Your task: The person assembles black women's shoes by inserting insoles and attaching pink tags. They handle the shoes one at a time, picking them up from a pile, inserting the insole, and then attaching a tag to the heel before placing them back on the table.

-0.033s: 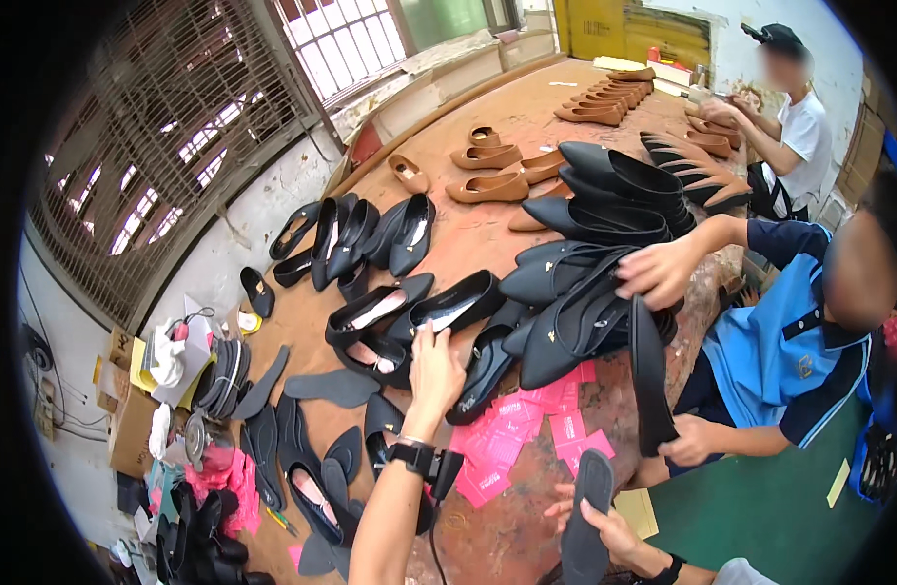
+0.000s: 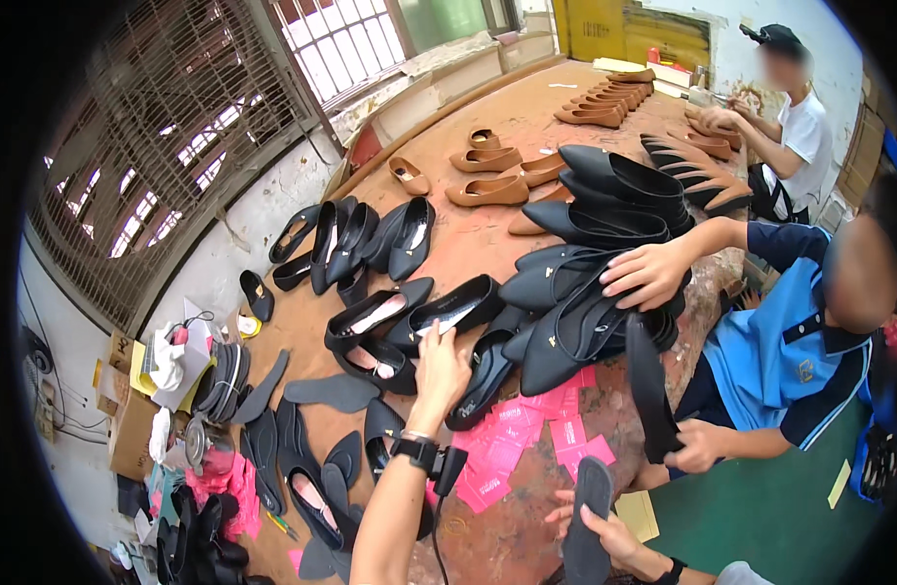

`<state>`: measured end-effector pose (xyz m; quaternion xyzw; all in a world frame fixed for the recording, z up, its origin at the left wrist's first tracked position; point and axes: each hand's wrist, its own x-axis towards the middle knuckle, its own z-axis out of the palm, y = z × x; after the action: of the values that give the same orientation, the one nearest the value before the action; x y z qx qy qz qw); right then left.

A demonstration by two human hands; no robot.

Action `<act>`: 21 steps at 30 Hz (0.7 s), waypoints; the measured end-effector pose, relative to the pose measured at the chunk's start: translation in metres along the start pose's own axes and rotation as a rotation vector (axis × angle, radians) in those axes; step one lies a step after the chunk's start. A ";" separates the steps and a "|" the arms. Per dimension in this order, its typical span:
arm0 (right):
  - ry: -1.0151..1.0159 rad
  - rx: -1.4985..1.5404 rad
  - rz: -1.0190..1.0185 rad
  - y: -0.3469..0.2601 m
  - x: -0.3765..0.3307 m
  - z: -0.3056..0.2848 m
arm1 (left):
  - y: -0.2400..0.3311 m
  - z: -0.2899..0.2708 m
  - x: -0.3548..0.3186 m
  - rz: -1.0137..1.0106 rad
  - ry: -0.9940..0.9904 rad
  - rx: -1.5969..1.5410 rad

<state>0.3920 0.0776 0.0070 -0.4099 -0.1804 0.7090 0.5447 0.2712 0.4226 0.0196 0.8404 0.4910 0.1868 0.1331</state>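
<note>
My left hand (image 2: 439,369), with a black watch on the wrist, reaches over the brown table (image 2: 487,234) and touches the heel end of a black flat shoe (image 2: 456,308). More black flats (image 2: 370,327) lie right beside it. Near the lower edge my right hand (image 2: 609,534) grips a black insole (image 2: 587,512) that stands on end. Pink paper slips (image 2: 512,444) lie scattered on the table between my two hands.
A person in a blue shirt (image 2: 780,361) sits at the right, one hand on a pile of black shoes (image 2: 575,312), the other holding a black sole (image 2: 648,390). Tan flats (image 2: 487,190) lie farther back. Another person (image 2: 790,127) works at the far end. Soles and boxes crowd the left floor.
</note>
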 end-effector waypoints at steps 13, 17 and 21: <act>-0.064 -0.218 0.066 0.007 0.010 -0.014 | 0.073 -0.020 0.070 -0.133 0.247 -0.667; -0.159 -0.102 0.029 0.002 0.007 0.006 | 0.059 -0.160 -0.066 -0.135 0.244 -0.725; -0.186 -0.213 -0.115 -0.042 0.010 0.003 | 0.068 -0.213 -0.227 0.168 -0.136 -0.179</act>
<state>0.4153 0.1021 0.0339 -0.3870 -0.3274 0.6884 0.5187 0.1271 0.1994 0.1965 0.8741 0.3899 0.1830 0.2245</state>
